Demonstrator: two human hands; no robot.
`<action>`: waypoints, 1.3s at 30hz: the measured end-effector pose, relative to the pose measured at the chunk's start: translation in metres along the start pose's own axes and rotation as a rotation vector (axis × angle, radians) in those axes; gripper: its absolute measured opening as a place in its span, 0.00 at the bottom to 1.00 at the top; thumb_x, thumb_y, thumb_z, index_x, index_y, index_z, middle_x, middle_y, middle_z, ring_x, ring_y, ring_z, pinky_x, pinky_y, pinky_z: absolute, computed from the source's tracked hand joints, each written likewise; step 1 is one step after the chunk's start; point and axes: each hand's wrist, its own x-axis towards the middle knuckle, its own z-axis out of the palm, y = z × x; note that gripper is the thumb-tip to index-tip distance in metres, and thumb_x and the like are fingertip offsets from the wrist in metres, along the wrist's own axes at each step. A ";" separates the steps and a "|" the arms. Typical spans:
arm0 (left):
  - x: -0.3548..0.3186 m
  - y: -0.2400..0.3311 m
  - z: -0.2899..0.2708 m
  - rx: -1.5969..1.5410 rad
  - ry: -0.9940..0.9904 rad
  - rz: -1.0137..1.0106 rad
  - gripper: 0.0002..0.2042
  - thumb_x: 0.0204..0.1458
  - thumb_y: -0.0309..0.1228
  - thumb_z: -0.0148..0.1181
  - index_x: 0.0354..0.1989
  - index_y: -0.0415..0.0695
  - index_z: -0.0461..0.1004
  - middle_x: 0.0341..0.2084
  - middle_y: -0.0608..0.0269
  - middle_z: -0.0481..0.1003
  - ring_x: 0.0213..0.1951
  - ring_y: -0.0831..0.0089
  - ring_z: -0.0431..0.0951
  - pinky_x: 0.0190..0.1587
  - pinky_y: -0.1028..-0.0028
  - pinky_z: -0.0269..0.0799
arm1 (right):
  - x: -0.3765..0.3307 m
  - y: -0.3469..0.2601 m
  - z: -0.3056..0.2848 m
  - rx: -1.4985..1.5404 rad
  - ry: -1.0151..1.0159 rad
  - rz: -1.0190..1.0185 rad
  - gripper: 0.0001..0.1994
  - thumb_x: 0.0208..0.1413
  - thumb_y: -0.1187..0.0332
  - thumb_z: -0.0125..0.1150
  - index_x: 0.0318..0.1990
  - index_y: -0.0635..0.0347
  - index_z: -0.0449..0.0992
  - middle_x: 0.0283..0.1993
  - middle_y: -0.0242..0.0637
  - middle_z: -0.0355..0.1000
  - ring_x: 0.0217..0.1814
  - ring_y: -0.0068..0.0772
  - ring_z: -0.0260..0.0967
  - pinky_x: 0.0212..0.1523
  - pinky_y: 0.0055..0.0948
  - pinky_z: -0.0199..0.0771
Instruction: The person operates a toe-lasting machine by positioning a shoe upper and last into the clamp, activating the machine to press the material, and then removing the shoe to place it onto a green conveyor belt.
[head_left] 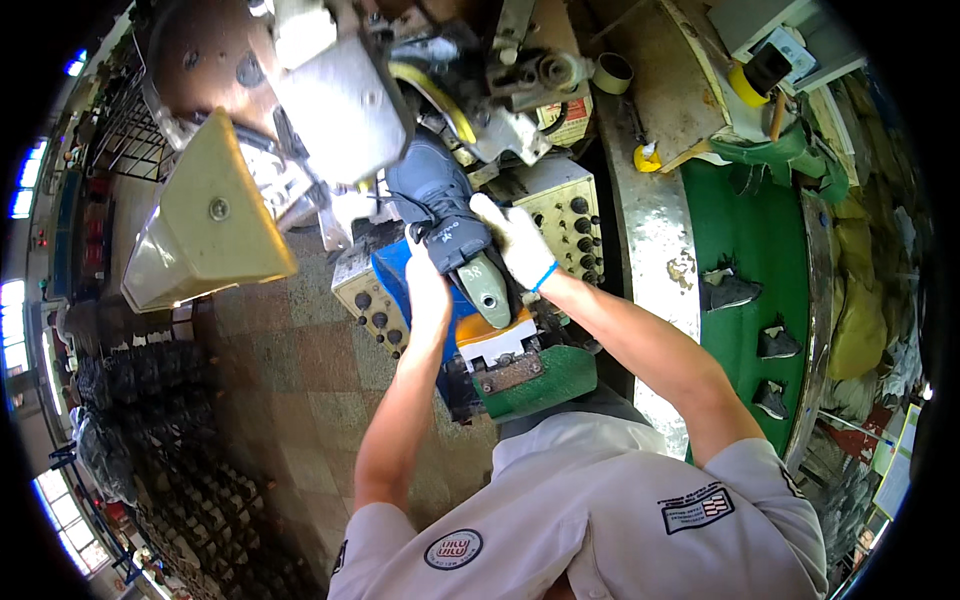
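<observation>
Item: grey shoe [432, 200] on machine [400, 110] w/ toe under head; our left hand [428, 290] & right hand [515, 240] both grasping it—we risk pinched fingers if grip creeps fwd.

Shoe uppers [728, 292] on green conveyor [750, 230]

A white short-sleeved shirt with two chest badges, and a blue band on the right wrist.
</observation>
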 end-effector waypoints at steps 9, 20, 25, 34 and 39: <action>-0.091 0.032 0.028 0.022 0.289 0.347 0.27 0.66 0.46 0.50 0.63 0.36 0.68 0.58 0.51 0.71 0.57 0.62 0.71 0.60 0.64 0.66 | -0.137 0.035 -0.128 0.435 0.487 0.175 0.22 0.65 0.55 0.58 0.52 0.70 0.74 0.42 0.45 0.78 0.38 0.34 0.79 0.37 0.30 0.79; -0.071 0.039 0.082 0.740 0.472 0.173 0.30 0.44 0.50 0.76 0.36 0.28 0.81 0.36 0.42 0.81 0.36 0.61 0.78 0.49 0.60 0.74 | -0.428 0.257 -0.393 0.772 1.213 0.516 0.17 0.58 0.62 0.66 0.46 0.67 0.76 0.39 0.50 0.78 0.31 0.46 0.76 0.29 0.42 0.74; -0.096 0.040 0.117 0.306 0.363 0.174 0.24 0.52 0.31 0.67 0.57 0.34 0.74 0.45 0.41 0.76 0.35 0.56 0.78 0.32 0.58 0.82 | -0.539 0.340 -0.509 0.503 1.539 0.760 0.22 0.54 0.59 0.69 0.44 0.73 0.78 0.45 0.56 0.78 0.33 0.48 0.78 0.34 0.47 0.76; -0.080 0.015 0.240 0.627 0.310 0.394 0.19 0.50 0.31 0.69 0.48 0.34 0.75 0.38 0.47 0.76 0.30 0.60 0.75 0.30 0.60 0.79 | -0.680 0.361 -0.726 0.046 2.056 1.081 0.45 0.39 0.41 0.74 0.53 0.79 0.74 0.55 0.66 0.73 0.61 0.58 0.71 0.62 0.41 0.69; -0.074 0.009 0.269 0.666 0.311 0.421 0.17 0.49 0.32 0.70 0.43 0.34 0.77 0.34 0.51 0.76 0.28 0.63 0.74 0.28 0.62 0.77 | -0.698 0.385 -0.791 0.269 2.299 0.848 0.38 0.41 0.49 0.77 0.51 0.77 0.76 0.53 0.59 0.76 0.56 0.50 0.76 0.57 0.37 0.72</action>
